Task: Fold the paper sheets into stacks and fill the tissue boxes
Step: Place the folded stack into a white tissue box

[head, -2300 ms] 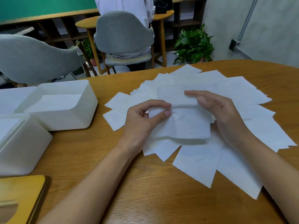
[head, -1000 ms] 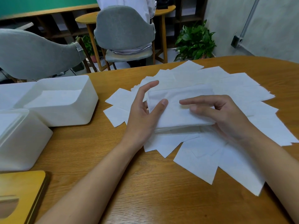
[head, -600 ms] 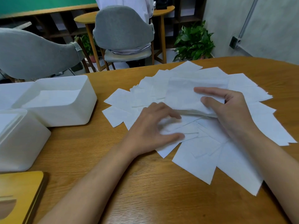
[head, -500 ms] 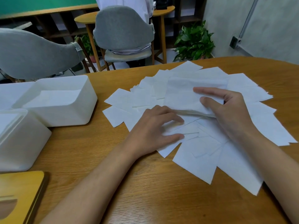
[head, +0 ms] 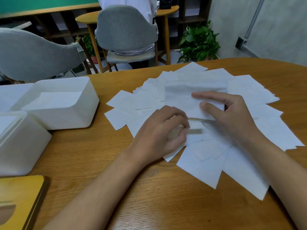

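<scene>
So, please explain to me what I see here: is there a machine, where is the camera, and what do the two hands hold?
There is no machine: a person works with two bare hands. The one camera sits on the person's head and looks forward and down. On the wooden table many loose white paper sheets lie spread and overlapping. The right hand pinches a folded sheet between thumb and fingers. The left hand rests with curled fingers on the loose sheets; blur hides whether it grips one. To the left stand two white tissue boxes: the farther box is open with paper inside, the nearer box shows only partly.
</scene>
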Tool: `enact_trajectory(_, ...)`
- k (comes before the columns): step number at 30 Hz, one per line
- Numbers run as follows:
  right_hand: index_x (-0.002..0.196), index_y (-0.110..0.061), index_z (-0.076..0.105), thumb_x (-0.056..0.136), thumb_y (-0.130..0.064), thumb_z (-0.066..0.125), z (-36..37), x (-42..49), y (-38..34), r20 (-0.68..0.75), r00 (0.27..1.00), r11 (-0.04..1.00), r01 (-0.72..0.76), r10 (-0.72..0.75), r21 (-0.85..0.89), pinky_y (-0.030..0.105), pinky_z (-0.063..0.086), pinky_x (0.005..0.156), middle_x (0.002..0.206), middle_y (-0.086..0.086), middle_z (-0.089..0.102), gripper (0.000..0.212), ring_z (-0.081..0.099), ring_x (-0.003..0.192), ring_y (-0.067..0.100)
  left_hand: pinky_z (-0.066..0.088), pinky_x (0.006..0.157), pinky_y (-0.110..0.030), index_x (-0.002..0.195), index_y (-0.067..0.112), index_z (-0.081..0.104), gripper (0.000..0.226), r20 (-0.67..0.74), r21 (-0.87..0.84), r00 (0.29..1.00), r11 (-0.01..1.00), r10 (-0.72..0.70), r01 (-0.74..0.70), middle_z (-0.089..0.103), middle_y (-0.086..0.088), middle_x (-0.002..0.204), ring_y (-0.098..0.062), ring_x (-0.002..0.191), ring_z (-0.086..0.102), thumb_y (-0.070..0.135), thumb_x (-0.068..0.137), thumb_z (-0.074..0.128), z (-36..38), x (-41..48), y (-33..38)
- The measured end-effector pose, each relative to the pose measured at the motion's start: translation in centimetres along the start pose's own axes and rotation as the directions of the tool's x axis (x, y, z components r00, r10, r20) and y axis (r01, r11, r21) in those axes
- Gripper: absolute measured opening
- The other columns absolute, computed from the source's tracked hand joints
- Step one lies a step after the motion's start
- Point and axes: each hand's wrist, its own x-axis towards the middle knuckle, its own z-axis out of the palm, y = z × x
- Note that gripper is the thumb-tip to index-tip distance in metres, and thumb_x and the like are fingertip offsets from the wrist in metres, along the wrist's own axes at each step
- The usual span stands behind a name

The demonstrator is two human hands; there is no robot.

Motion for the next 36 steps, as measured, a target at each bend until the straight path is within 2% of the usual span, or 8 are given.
enact_trajectory(2,0.114,-0.018,0.078,0.1,-0.01,0.067,0.0,-0.1,-0.3,0.047,0.998,0.999,0.047,-0.046,-0.003,0.003,0.046,0.08,0.116,-0.014,0.075,0.02,0.066,0.086,-0.016,0.054,0.08,-0.044,0.095,0.006,0.074,0.007,-0.101,-0.039,0.994,0.999,-0.041,0.037,0.071,-0.002,0.101,-0.022,0.097,0.068,0.0,0.09,0.074,-0.4,0.2,0.2)
enact_trajectory(7,0.112,-0.022,0.078,0.093,-0.047,0.06,-0.1,-0.2,0.1,0.123,0.986,0.993,0.104,-0.11,0.057,0.009,0.044,0.093,0.115,-0.016,0.077,0.037,0.066,0.115,-0.002,0.054,0.076,-0.036,0.094,0.002,0.076,0.007,-0.257,-0.087,0.963,0.995,-0.078,0.057,0.073,-0.002,0.091,-0.016,0.089,0.069,-0.004,0.09,0.075,-1.4,0.8,1.0)
enact_trajectory(12,0.099,-0.032,0.083,0.079,-0.074,0.069,0.3,-0.8,-0.8,0.205,0.968,0.976,0.105,-0.145,0.191,0.01,0.049,0.076,0.096,-0.016,0.079,0.048,0.071,0.089,-0.001,0.053,0.073,-0.024,0.105,0.008,0.079,0.01,-0.247,-0.242,0.943,0.957,-0.223,0.163,0.077,0.006,0.097,-0.007,0.083,0.07,0.008,0.097,0.074,-2.3,1.2,1.4)
enact_trajectory(15,0.083,-0.036,0.083,0.08,-0.052,0.074,1.1,-1.0,-1.3,0.138,0.988,0.979,0.043,-0.072,0.2,0.017,0.055,0.067,0.085,-0.013,0.08,0.019,0.076,0.08,0.005,0.057,0.071,-0.033,0.113,0.014,0.079,0.018,-0.198,-0.326,0.914,0.903,-0.355,0.281,0.077,0.005,0.093,-0.014,0.081,0.071,0.019,0.095,0.077,-2.2,1.1,1.1)
enact_trajectory(19,0.095,-0.022,0.082,0.089,-0.027,0.077,0.8,-0.6,-1.0,0.066,0.992,0.976,-0.119,0.109,0.184,0.026,0.06,0.069,0.092,-0.005,0.081,0.01,0.078,0.085,0.016,0.06,0.08,-0.032,0.125,0.018,0.071,0.039,-0.11,-0.519,0.85,0.759,-0.516,0.394,0.076,-0.001,0.091,-0.021,0.082,0.072,0.015,0.088,0.085,-2.3,1.3,0.6)
enact_trajectory(22,0.11,-0.03,0.079,0.092,-0.024,0.073,0.5,-0.6,-1.4,0.147,0.982,0.968,-0.146,0.116,0.207,0.016,0.056,0.07,0.104,-0.012,0.08,0.02,0.076,0.092,0.008,0.061,0.086,-0.034,0.124,0.016,0.07,0.041,-0.102,-0.563,0.834,0.723,-0.542,0.4,0.078,-0.005,0.092,-0.022,0.088,0.075,0.011,0.087,0.085,-2.7,1.5,0.4)
enact_trajectory(28,0.134,-0.043,0.064,0.087,-0.031,0.071,0.9,-1.0,-2.1,0.255,0.967,0.983,-0.051,0.004,0.177,0.014,0.053,0.077,0.125,-0.026,0.068,0.049,0.067,0.106,0.0,0.06,0.087,-0.032,0.118,0.01,0.071,0.034,-0.224,-0.455,0.86,0.829,-0.459,0.324,0.078,-0.001,0.094,-0.021,0.094,0.077,0.009,0.087,0.085,-3.1,1.9,0.7)
enact_trajectory(36,0.153,-0.057,0.033,0.095,-0.031,0.069,1.2,-1.0,-1.8,0.252,0.966,0.997,0.036,-0.051,0.065,0.013,0.044,0.104,0.145,-0.041,0.043,0.073,0.048,0.132,-0.009,0.059,0.086,-0.031,0.118,0.01,0.071,0.034,-0.224,-0.431,0.866,0.843,-0.447,0.323,0.077,0.002,0.098,-0.021,0.095,0.076,0.011,0.087,0.086,-3.0,1.7,0.4)
